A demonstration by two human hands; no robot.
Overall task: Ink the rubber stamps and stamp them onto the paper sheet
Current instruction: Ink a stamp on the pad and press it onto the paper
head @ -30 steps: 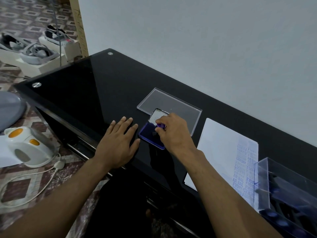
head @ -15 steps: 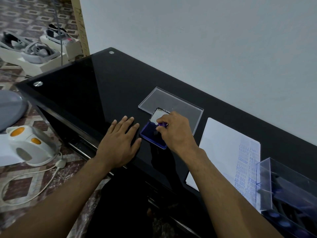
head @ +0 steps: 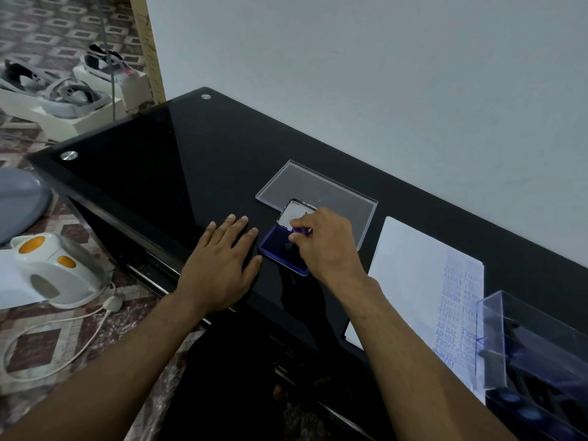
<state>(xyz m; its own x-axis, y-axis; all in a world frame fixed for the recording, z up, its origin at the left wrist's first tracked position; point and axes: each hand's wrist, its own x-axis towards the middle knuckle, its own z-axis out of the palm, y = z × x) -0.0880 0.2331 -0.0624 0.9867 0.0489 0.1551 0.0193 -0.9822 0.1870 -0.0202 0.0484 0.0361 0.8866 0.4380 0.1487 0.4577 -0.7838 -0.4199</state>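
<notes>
clear lid [head: 321, 192] behind ink pad [head: 280, 253], stamp box [head: 537, 351] on paper [head: 413, 272]

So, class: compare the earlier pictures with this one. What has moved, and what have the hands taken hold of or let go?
Nothing visibly changed. The right hand still pinches the purple stamp on the ink pad; the left hand still lies flat on the black table beside it. The paper sheet stays put.

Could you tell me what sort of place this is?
Probably a room in a home: a black glass table against a plain wall, a patterned tile floor, and a kettle on it.
</notes>
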